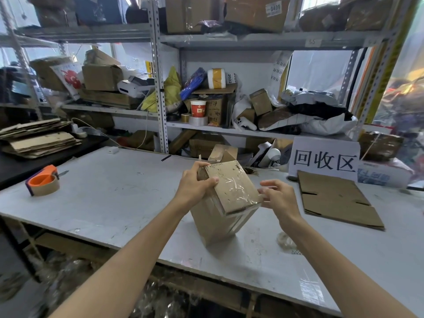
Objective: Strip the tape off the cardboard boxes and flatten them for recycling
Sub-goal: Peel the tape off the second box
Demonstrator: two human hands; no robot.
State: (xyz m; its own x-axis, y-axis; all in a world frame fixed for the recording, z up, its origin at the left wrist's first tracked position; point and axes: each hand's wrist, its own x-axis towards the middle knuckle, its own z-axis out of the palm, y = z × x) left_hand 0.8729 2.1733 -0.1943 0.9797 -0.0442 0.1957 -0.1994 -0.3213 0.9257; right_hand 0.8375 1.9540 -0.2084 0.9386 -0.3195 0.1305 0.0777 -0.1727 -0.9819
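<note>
Between left hand (195,187) and right hand (279,199), the box (231,193) tilts.

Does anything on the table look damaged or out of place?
The cardboard box leans tilted in the left hand; its top flap carries wrinkled clear tape and small torn spots. A crumpled tape wad lies on the table nearby.

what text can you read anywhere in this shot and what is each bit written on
"回收区": white sign at the table's back right.
"0409": label on a top-shelf cardboard box.
"55": tag on the upper shelf edge.
"2022": white wrapper beside the yellow tape roll.
Too blurred to read: red cup print, handwriting on the brown box behind it, blue print on the white box beside the sign.
</note>
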